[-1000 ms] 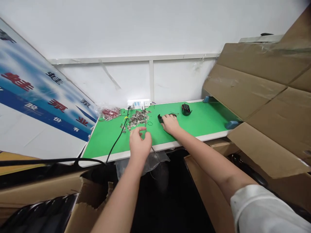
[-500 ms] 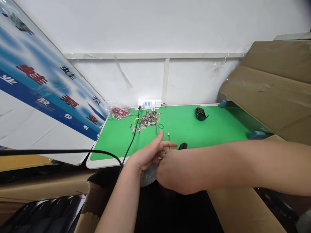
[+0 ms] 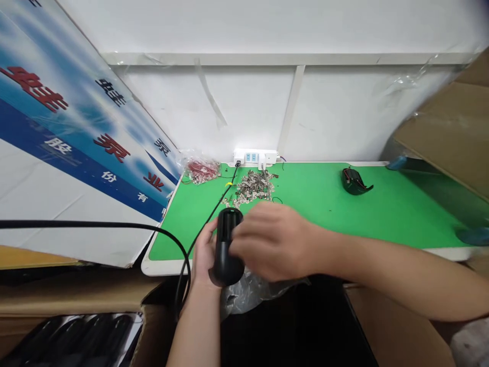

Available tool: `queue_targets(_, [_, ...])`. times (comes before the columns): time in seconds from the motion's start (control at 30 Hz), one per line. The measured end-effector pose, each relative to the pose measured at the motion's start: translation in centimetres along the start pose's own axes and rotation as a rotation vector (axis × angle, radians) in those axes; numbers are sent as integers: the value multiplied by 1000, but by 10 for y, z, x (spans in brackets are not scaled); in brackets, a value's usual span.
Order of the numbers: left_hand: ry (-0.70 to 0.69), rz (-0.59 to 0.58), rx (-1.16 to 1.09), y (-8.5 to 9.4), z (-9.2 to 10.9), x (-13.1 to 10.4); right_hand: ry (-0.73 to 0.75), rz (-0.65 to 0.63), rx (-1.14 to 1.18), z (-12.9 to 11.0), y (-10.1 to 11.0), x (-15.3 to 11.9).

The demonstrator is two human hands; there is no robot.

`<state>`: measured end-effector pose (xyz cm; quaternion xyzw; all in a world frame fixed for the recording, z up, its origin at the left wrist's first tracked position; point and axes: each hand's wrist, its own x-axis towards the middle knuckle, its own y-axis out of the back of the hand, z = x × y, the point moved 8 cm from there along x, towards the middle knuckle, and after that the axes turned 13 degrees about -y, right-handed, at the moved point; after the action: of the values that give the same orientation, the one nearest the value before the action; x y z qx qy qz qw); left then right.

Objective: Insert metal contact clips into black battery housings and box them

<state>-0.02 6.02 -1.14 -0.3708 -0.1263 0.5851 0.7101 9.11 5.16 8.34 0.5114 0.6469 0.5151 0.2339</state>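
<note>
A black plastic housing, rounded at the near end and with an open slot at the far end, stands tilted over the table's front edge. My left hand is wrapped around it from the left. Over its right side, my right hand is closed, fingers curled and blurred by motion; whatever they hold is hidden. Below both hands lies a crumpled clear plastic bag. Beyond them, a pile of small metal pieces is spread on the green table mat.
A white power strip sits against the wall, with a black cable running past my left hand. A bag of red wires is at back left. Another black part lies back right. Cardboard boxes stand right; black parts fill a lower-left box.
The black housing has come up into view in my left hand. My right hand has uncrossed from the left and now works at the housing's right side. The view has shifted left.
</note>
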Motion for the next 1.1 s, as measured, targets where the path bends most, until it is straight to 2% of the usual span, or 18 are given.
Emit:
queue_targets(0.07, [3, 6, -104, 9, 5, -4, -105, -11, 41, 27, 6, 16])
queue_targets(0.17, [-12, -7, -266, 10, 10, -8, -185, -100, 13, 53, -6, 47])
queue_targets(0.3, [-62, 30, -328, 9, 10, -13, -43, -172, -14, 45, -38, 84])
queue_targets(0.4, [-106, 72, -309, 13, 7, -16, 26, -220, -19, 37, -58, 97])
queue_targets(0.5, [-144, 80, -265, 18, 5, -19, 28, -241, 2, 35, -68, 100])
queue_targets(0.6, [-172, 53, -219, 18, 5, -19, 4, -234, 52, 37, -67, 100])
queue_targets(0.7, [-181, 17, -171, 11, 3, -19, -38, -195, 121, 42, -54, 100])
queue_targets(0.77, [-176, 0, -156, 3, -3, -21, -63, -159, 164, 50, -36, 98])
queue_targets(0.9, [-88, -63, -230, -26, -30, -24, -79, -84, 312, 74, 11, 85])
queue_targets(0.97, [-55, -101, -264, -44, -42, -24, -85, -80, 404, 88, 28, 76])
queue_targets(1.03, [-84, -115, -244, -57, -45, -19, -79, -75, 468, 101, 38, 67])
queue_targets(1.1, [-146, -87, -170, -63, -40, -9, -49, -31, 494, 110, 45, 60])
